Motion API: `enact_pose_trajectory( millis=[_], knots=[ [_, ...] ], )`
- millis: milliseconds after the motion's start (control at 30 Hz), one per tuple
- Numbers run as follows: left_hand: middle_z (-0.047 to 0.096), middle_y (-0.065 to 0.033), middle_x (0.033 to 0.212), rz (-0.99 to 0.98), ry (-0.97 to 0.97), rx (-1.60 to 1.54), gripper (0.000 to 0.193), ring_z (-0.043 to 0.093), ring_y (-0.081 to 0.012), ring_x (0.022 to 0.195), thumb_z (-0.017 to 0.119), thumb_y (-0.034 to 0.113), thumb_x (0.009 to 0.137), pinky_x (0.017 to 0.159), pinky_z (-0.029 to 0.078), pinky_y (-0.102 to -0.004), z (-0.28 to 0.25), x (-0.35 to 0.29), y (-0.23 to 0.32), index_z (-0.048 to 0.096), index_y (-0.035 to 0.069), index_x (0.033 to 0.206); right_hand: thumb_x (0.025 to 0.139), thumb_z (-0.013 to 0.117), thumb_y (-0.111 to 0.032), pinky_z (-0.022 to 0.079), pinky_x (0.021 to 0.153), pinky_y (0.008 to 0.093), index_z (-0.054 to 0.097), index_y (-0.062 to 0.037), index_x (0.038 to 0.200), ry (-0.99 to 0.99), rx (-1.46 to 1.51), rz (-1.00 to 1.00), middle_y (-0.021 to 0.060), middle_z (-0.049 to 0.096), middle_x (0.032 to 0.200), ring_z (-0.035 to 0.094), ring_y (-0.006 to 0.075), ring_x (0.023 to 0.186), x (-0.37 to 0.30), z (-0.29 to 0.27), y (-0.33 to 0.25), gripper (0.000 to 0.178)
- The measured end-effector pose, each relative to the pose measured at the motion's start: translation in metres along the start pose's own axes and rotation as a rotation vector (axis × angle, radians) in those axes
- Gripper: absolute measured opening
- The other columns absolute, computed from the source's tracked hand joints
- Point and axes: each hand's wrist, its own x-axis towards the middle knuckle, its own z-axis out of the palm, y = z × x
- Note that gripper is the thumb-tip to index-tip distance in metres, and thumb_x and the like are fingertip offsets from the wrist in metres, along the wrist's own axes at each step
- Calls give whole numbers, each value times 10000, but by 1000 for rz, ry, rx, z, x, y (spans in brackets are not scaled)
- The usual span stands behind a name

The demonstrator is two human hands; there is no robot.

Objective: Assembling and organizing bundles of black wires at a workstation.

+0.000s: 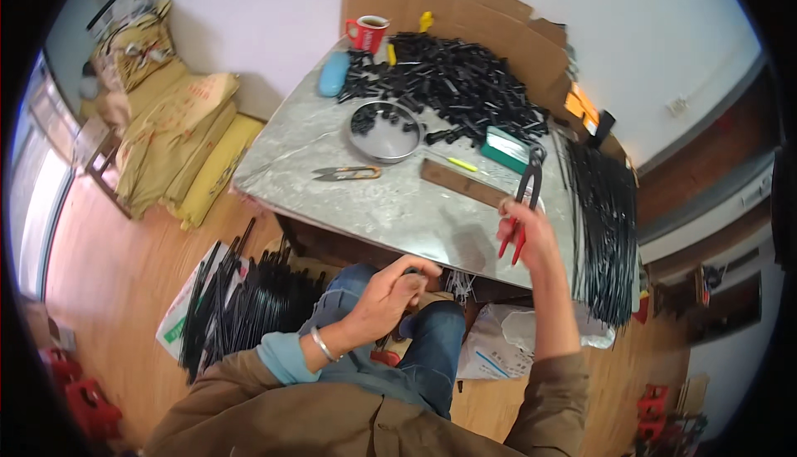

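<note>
My right hand [529,229] grips a pair of end-cutting pincers [531,176] with red handles. The dark jaws point up and away from me, over the right part of the table. Lower and closer to my lap, my left hand [383,298] is curled closed, fingertips pressed together. A small black piece [411,272] shows between its thumb and fingers; most of it is hidden. Near the pincers lie a brown wooden block [465,183] and a green tray [504,151]. A large heap of short black parts [452,79] covers the table's far side.
A round metal pan [386,143] holds some black parts. Snips [349,174], a yellow-green tool [461,163], a blue case [334,73] and a red mug [366,34] share the grey table [290,154]. Long black rods [602,224] overhang its right edge; more rods [266,307] stand left below.
</note>
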Motion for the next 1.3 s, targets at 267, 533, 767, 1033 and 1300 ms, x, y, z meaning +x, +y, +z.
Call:
enact_pose_trajectory(
  millis=[267, 533, 767, 1033, 1300],
  knots=[
    [459, 12, 768, 113, 144, 102, 320, 415, -66, 691, 433, 295, 1014, 619, 393, -217, -6, 3, -5, 549, 0, 1051, 863, 586, -158, 504, 491, 329, 598, -5, 964, -102, 235, -37, 64, 575, 731, 567, 168, 599, -80, 108, 61, 184],
    [498, -1, 821, 83, 199, 74, 390, 442, -72, 729, 422, 374, 1006, 663, 415, -220, -3, -9, -5, 548, 8, 1051, 878, 604, -119, 495, 471, 305, 613, -9, 963, 56, 319, -105, 53, 596, 720, 589, 160, 586, -91, 129, 70, 139],
    [501, 4, 875, 71, 173, 84, 408, 438, -67, 764, 396, 387, 1011, 703, 413, -206, -9, -15, -10, 542, 20, 1111, 875, 625, -127, 452, 437, 267, 612, 16, 936, 110, 109, -201, 48, 589, 694, 561, 146, 503, -89, 124, 82, 155],
    [496, -27, 952, 152, 257, 118, 488, 457, -82, 805, 313, 420, 1022, 739, 420, -232, -20, -17, -9, 506, 8, 1199, 896, 605, -154, 416, 508, 246, 587, -8, 867, 35, 357, -91, 27, 540, 685, 501, 107, 575, -99, 145, 76, 149],
    [497, -46, 1053, 160, 212, 209, 523, 504, -114, 887, 274, 408, 1030, 797, 433, -247, -25, -20, -5, 484, -10, 1264, 923, 583, -178, 426, 464, 229, 607, -18, 915, -42, 220, -86, 15, 541, 672, 536, 104, 597, -107, 157, 73, 163]
  ],
)
